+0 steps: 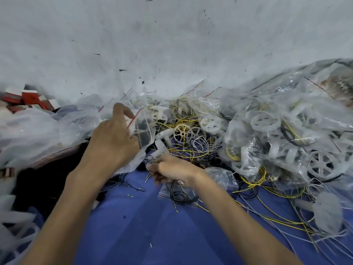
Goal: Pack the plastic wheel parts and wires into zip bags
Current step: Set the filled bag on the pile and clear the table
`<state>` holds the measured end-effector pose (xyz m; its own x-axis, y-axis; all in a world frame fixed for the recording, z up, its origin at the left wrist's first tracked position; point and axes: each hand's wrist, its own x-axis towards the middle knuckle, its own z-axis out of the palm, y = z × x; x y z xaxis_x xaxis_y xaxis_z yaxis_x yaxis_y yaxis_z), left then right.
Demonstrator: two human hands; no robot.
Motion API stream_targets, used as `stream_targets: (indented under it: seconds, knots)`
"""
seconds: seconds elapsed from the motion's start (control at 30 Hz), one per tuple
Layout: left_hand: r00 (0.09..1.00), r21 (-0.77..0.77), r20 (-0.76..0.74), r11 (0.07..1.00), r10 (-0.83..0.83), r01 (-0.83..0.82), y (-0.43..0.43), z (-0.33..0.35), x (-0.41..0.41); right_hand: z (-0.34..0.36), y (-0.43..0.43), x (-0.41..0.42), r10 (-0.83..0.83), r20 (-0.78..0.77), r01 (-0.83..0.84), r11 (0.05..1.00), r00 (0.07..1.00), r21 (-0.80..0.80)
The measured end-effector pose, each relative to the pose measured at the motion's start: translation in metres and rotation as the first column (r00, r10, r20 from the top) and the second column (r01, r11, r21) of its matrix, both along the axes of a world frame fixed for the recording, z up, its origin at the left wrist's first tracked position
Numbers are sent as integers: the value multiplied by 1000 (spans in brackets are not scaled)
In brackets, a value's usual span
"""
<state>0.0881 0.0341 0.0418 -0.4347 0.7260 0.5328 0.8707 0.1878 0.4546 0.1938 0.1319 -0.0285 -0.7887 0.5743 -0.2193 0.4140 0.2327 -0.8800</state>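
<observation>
While left hand (114,139) grips zip bag (143,129), right hand (172,169) curled, blurred; grasp unclear.

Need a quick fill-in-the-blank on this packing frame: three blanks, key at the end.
1. The left hand holds a zip bag with a ____ seal strip.
2. The cloth under the loose wires is ____.
3. The filled bags are heaped on the person's ____ side.
Missing words: red; blue; right.
</observation>
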Motion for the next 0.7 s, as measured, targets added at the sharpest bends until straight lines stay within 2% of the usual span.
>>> stream_targets:
  seconds: [0.03, 0.1, 0.13, 0.17, 0.27, 0.33, 0.47, 0.53, 0.6, 0.63, 0.7]
  knots:
    - [999, -39, -39, 999, -2, 0, -2, 1, 0, 1, 6, -4, -85, -23, 87, 980, 996, 179]
    - [998, -118, -60, 993, -30, 23, -6, 5, 0, 2, 23, -14, -271, -100, 280, 783, 957, 555]
    - [996, -163, -76, 986, -47, 34, -7, 6, 1, 2, 31, -19, -327, -116, 323, 700, 938, 637]
    - [991, -219, -115, 975, -73, 46, -7, 5, 1, 1, 40, -26, -351, -86, 318, 684, 933, 657]
    - [965, -355, -211, 932, -157, 75, -6, 0, 4, -11, 64, -39, -262, 130, 142, 802, 956, 580]
    - [968, -374, -190, 924, -166, 86, -5, -1, 4, -23, 73, -44, -206, 167, 97, 861, 964, 499]
    - [972, -308, -86, 934, -218, 182, -4, -5, 8, -31, 74, -48, -213, 145, 78, 779, 966, 622]
    - [963, -278, -83, 934, -258, 226, -4, -5, 9, -33, 75, -45, -205, 126, 77, 761, 971, 644]
    - [958, -310, -152, 932, -244, 188, -2, -5, 8, -32, 78, -38, -215, 2, 174, 793, 977, 584]
    - [961, -324, -169, 933, -218, 155, 0, -7, 6, -28, 78, -33, -258, -121, 284, 832, 959, 477]
    - [977, -338, -142, 935, -160, 104, 2, -11, 4, -14, 74, -20, -369, -358, 457, 867, 858, 201]
